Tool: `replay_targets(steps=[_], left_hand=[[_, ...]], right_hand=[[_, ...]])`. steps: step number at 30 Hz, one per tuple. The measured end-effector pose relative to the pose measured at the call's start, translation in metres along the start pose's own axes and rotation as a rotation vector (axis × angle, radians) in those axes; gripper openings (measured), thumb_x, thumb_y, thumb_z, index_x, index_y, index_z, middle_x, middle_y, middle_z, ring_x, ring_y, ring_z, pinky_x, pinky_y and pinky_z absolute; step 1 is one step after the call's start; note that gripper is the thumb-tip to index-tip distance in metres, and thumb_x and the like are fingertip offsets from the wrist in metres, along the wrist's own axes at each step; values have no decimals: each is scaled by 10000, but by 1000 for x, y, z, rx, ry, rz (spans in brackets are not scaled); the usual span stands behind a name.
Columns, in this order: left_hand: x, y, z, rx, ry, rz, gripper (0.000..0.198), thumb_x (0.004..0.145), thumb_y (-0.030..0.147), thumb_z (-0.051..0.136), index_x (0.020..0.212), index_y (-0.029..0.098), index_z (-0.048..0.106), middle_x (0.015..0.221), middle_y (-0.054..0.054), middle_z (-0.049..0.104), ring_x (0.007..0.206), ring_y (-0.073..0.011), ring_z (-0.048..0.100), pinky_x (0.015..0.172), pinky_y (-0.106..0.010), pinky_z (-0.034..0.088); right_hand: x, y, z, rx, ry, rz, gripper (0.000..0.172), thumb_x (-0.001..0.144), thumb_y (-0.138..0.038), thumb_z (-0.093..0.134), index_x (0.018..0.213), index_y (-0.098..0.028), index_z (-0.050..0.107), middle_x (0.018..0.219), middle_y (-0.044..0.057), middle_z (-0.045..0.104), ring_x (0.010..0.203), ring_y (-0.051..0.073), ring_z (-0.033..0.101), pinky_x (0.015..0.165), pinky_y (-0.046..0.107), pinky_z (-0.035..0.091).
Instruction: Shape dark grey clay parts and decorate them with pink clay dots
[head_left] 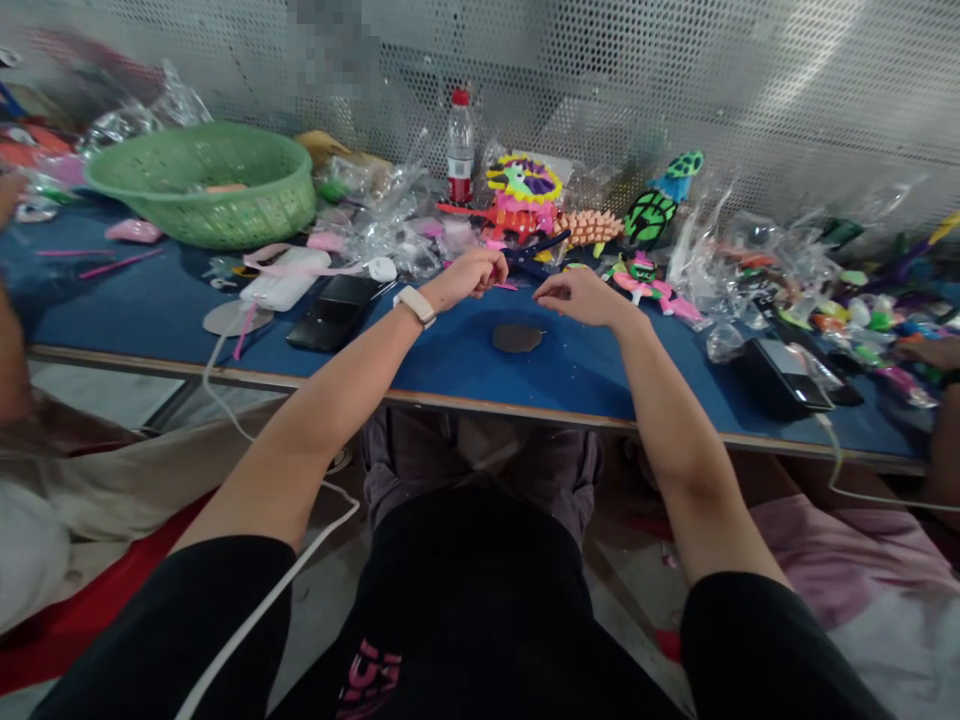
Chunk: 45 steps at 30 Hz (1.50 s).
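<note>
My left hand (474, 278), with a pale band (415, 306) on its wrist, is above the blue table (435, 365) with its fingers curled together. What it holds, if anything, cannot be made out. Just behind it lies a dark tool with handles (536, 258), perhaps pliers. Facing it, my right hand (574, 297) has bent fingers drawn close to the thumb; anything between them is too small to see. Below and between both hands, a flat dark round disc (517, 338) lies on the tabletop. Behind my right hand is a pink and green toy figure (649, 283).
At the back stand a red-capped bottle (460, 150), colourful toy animals (525, 185) and crumpled clear plastic bags (390, 225). A green basket (217, 225), white power bank (285, 278) and black phone (334, 313) lie left. A black device (780, 378) sits right. People sit on both sides.
</note>
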<state>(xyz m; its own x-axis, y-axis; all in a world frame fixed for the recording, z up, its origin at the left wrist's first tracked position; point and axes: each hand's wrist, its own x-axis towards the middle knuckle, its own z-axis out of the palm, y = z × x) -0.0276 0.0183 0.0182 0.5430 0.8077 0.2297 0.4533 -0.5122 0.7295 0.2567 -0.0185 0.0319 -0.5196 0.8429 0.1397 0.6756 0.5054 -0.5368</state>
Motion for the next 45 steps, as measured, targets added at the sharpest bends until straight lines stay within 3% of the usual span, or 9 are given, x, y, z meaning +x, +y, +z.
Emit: replay_targets(steps=[6, 12, 18, 23, 29, 33, 38, 42, 45], left_hand=[[-5, 2, 6, 385, -243, 155, 386, 948, 500, 689, 1127, 201, 854, 1149, -148, 742, 1063, -319, 683, 992, -429, 501], [-12, 16, 7, 433, -404, 184, 726, 884, 717, 830, 1416, 225, 868, 1256, -151, 754, 1185, -360, 698, 1025, -395, 498], [-9, 21, 6, 279, -464, 206, 495, 895, 695, 820, 1057, 230, 866, 1013, -98, 758, 941, -289, 688, 878, -386, 497], [-10, 22, 8, 171, -503, 162, 504, 929, 719, 787, 879, 217, 779, 864, -58, 755, 755, -214, 624, 762, -361, 463], [-17, 29, 9, 97, -621, 176, 466, 928, 668, 829, 809, 218, 797, 742, -42, 741, 656, -189, 595, 658, -345, 434], [-15, 25, 11, -82, -462, 187, 539, 913, 694, 907, 746, 206, 750, 682, -41, 665, 630, -173, 555, 612, -327, 440], [-1, 4, 31, -335, 30, 133, 634, 1051, 757, 821, 755, 221, 653, 659, -25, 523, 607, -155, 484, 559, -320, 432], [8, -10, 49, -292, 315, 184, 611, 1099, 710, 783, 761, 239, 591, 674, -10, 486, 645, -175, 503, 607, -343, 475], [8, -12, 55, -186, 422, 234, 583, 1111, 669, 771, 763, 236, 597, 700, -22, 538, 685, -193, 542, 660, -357, 486]], right_hand=[[-4, 3, -9, 54, -283, 75, 332, 960, -457, 870, 1173, -215, 948, 759, 47, 806, 638, 204, 710, 676, 377, 608], [-10, -8, -20, 193, -424, 26, 344, 946, -540, 909, 1087, -228, 946, 746, 26, 818, 639, 174, 715, 590, 312, 567], [-14, -13, -25, 333, -327, -18, 371, 918, -552, 980, 1062, -220, 903, 740, 9, 801, 657, 157, 709, 590, 283, 565], [-9, -7, -18, 469, 11, -81, 451, 871, -587, 1056, 915, -217, 802, 740, 21, 767, 625, 140, 672, 548, 278, 550], [-1, 7, -9, 477, 244, -128, 691, 922, -935, 852, 856, -263, 712, 643, -22, 629, 569, 130, 596, 552, 302, 549], [2, 9, -7, 448, 380, -172, 742, 935, -1029, 725, 930, -287, 714, 663, -16, 585, 650, 175, 657, 609, 336, 597], [10, 8, -9, 424, 622, -253, 734, 887, -1024, 791, 962, -296, 731, 728, -16, 591, 710, 193, 686, 651, 368, 628], [13, 7, -1, 384, 646, -240, 600, 907, -881, 890, 1036, -304, 789, 820, 5, 683, 768, 209, 713, 654, 371, 617], [14, 4, 11, 356, 632, -230, 541, 950, -826, 882, 1084, -307, 808, 870, 17, 730, 838, 231, 758, 679, 373, 629]])
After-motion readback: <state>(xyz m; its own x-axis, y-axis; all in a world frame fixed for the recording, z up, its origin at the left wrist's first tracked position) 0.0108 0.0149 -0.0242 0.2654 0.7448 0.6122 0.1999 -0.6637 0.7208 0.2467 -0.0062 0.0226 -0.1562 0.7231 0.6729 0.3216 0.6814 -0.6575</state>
